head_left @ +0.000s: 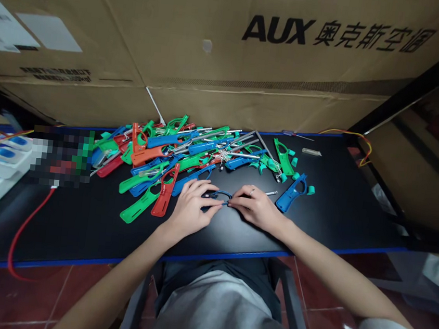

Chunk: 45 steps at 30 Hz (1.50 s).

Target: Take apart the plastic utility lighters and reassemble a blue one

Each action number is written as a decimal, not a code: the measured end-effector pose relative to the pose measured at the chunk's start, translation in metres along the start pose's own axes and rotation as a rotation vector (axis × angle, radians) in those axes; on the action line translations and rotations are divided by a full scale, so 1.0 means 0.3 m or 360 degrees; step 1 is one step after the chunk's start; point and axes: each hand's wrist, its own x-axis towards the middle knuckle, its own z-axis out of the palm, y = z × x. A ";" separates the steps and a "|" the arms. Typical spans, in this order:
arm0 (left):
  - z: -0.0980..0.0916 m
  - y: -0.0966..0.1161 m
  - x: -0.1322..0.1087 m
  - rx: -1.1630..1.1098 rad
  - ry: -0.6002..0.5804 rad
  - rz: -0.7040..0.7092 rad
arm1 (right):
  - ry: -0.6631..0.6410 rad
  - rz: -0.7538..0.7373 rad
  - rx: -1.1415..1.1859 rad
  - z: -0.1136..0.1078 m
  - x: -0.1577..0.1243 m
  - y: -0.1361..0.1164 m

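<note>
Blue plastic part [221, 193] on black table [335, 218], fingers of left hand [191, 208] and right hand [256, 206] pinching its ends

On the bench [335, 218], boxes [254, 58] stand behind the pile of handles [189, 156], and a small part [222, 195] lies before it between left hand [191, 206] and right hand [254, 206].

Blue plastic handle piece [220, 194], curved, flat on black tabletop [335, 218], near front edge

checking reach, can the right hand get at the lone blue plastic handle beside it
Probably yes: the blue plastic handle lies on the black table beside the right hand, only a thin metal pin between, though it pinches a small blue piece.
</note>
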 end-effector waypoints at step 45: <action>0.003 -0.013 -0.007 -0.0010 0.0163 0.0361 | -0.0049 -0.0003 -0.0359 -0.105 -0.010 -0.037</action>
